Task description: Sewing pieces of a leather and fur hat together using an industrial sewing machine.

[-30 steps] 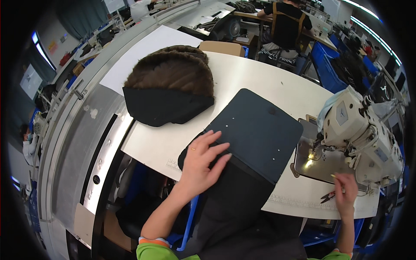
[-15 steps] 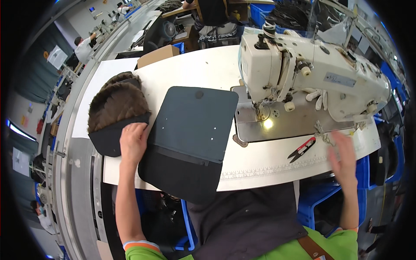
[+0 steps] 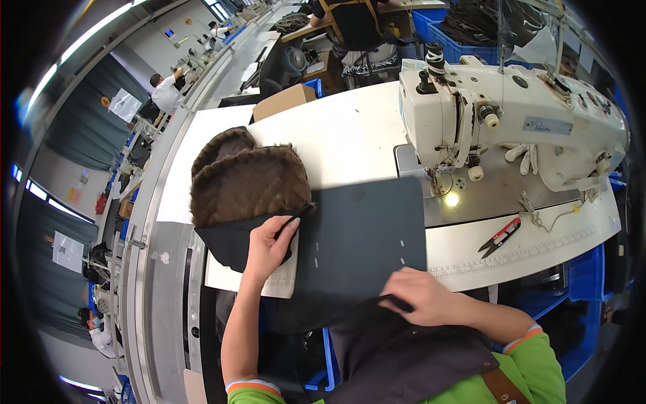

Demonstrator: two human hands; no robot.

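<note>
Beyond the sewing machine [image 3: 511,101], a blue bin [image 3: 464,50] heaped with dark material stands near a seated co-worker [image 3: 350,20]. White table [image 3: 356,131] spreads left of the machine, with a carton [image 3: 284,102] at its far side. Left of the machine lies a dark panel [image 3: 363,219] with small white marks, its near end running over the table's edge. Farther left sits the fur piece [image 3: 252,185], its lower part black. The left hand [image 3: 270,246] pinches that black part, thumb and fingers together; the right hand [image 3: 420,296], nearer the wearer than the machine, is clamped on a black fold [image 3: 397,303] by the panel's near end. Red-handled snips [image 3: 501,237] lie in front of the machine, a white glove [image 3: 523,156] under its arm.
</note>
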